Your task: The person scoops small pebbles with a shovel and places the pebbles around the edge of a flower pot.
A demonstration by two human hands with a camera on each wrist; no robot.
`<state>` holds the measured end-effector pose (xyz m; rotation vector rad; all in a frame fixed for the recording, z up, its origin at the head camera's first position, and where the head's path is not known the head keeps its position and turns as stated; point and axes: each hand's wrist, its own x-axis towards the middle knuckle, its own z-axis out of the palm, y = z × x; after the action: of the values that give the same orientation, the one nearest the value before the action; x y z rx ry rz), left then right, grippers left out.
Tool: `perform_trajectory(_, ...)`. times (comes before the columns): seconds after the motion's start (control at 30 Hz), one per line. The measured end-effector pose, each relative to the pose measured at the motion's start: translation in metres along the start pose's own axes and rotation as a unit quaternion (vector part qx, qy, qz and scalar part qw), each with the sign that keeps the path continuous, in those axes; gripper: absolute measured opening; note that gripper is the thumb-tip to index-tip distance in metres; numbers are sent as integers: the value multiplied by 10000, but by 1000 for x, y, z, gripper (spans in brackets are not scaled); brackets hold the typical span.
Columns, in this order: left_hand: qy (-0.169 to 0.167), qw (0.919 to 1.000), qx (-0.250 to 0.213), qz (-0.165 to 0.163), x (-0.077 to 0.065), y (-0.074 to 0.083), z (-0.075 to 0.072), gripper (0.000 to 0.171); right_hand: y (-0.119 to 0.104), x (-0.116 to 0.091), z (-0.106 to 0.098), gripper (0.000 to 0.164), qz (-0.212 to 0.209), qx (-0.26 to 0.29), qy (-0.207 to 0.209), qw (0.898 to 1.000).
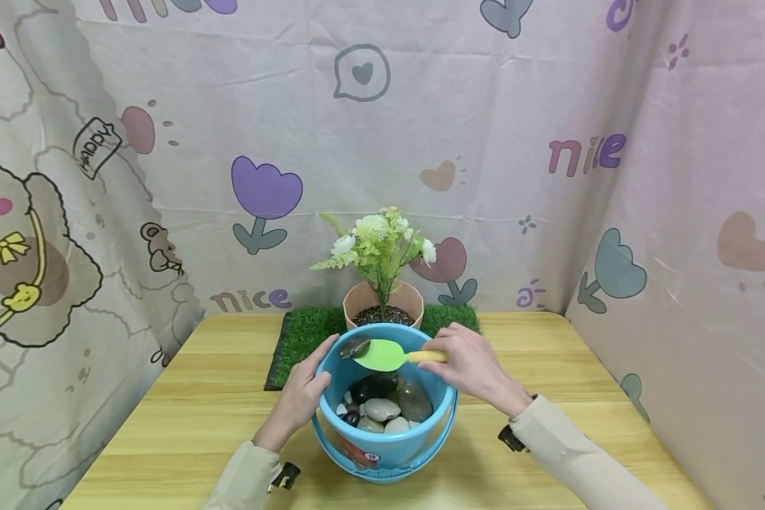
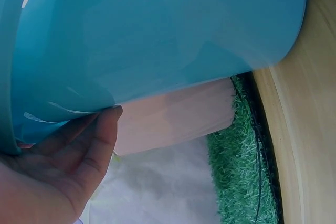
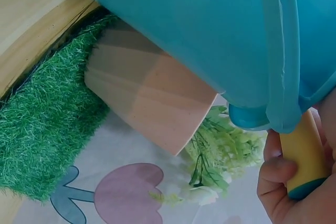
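Observation:
A blue bucket (image 1: pixel 389 443) with several stones (image 1: pixel 382 409) inside it stands on the table. My left hand (image 1: pixel 299 397) holds the bucket's left rim; in the left wrist view its fingers (image 2: pixel 102 140) lie against the outer wall. My right hand (image 1: pixel 474 361) grips the yellow handle of a small trowel (image 1: pixel 382 354) over the bucket's far right rim. The trowel's light green blade lies level above the opening, with a dark stone (image 1: pixel 355 347) at its tip. In the right wrist view the fingers curl round the handle and the blade is hidden.
Right behind the bucket a pink flowerpot (image 1: pixel 352 301) with dark soil and white-flowered greenery (image 1: pixel 379 241) stands on a green turf mat (image 1: pixel 302 340). The bucket's handle hangs down at the front. Printed cloth (image 1: pixel 382 142) closes off the wooden table (image 1: pixel 185 425) behind and at both sides.

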<state>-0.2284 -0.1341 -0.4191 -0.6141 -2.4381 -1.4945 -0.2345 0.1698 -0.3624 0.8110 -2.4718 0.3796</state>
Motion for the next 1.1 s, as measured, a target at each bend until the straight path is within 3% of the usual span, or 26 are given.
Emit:
perform_trajectory(0.23, 17, 9999, -44, 90, 0, -1, 1, 64, 4, -2, -5, 22, -51, 44, 100, 9999)
perform_trajectory(0.67, 92, 9999, 83, 94, -1, -3, 2, 64, 15, 12, -35, 22, 47, -78, 121, 9999)
perform_trajectory(1.1, -3, 10000, -19, 53, -1, -1, 1, 64, 17, 18, -33, 21, 122, -220, 136, 9996)
